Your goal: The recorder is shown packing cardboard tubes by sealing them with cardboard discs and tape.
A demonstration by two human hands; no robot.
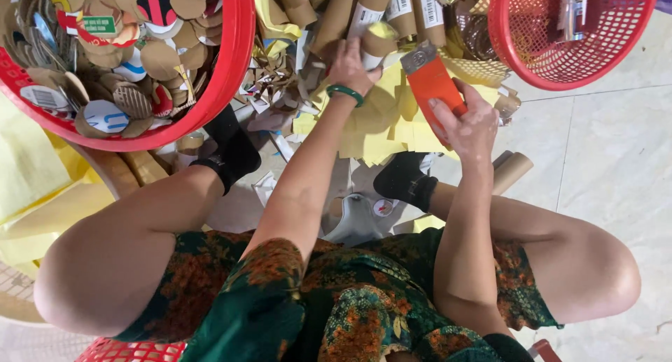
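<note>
This looks like an informal home workshop for sorting paper scrap, set on a pale tiled floor [616,159]. At eleven o'clock a red basket [231,68] brims with cardboard discs [164,57]; at twelve lie cardboard tubes [336,15] and yellow paper scraps [378,134]; at one sits another red basket [560,71].

Pale stone-tile floor [616,159], thin grout lines. Red mesh stool [129,350] at bottom edge. Even, soft daylight, no hard shadows.

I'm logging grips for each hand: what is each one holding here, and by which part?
Right hand grips an orange-handled scraper by its handle. Left hand grasps a cardboard tube near its end.
</note>
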